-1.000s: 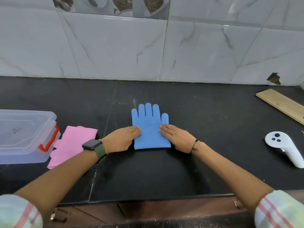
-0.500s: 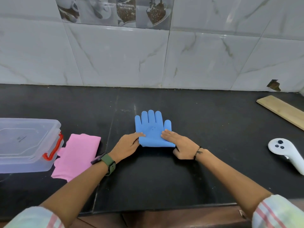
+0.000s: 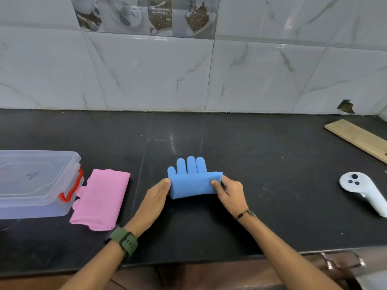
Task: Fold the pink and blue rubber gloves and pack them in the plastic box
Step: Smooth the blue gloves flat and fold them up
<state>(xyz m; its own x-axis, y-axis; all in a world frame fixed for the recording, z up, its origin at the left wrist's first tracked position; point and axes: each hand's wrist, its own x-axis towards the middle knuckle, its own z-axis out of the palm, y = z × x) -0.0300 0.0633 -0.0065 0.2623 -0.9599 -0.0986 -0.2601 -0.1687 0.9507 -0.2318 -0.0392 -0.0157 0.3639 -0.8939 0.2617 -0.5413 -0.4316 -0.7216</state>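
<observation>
A blue rubber glove point(image 3: 193, 182) lies at the middle of the black counter point(image 3: 261, 164), its cuff end folded up over the palm so only the fingertips stick out behind. My left hand point(image 3: 156, 195) holds the fold's left edge. My right hand point(image 3: 229, 192) pinches the fold's right edge. A pink glove point(image 3: 100, 198), folded flat, lies to the left on the counter. Beside it at the far left stands the clear plastic box point(image 3: 31, 183) with its lid on and a red latch point(image 3: 71, 190).
A white handheld controller point(image 3: 363, 192) lies at the right. A wooden board point(image 3: 358, 139) sits at the back right corner. A grey tiled wall runs behind the counter; the counter's front edge is just below my forearms.
Both hands lifted the blue glove's cuff end and folded it forward over the palm. Earlier they lay flat on the unfolded glove. The camera view also tilted up.
</observation>
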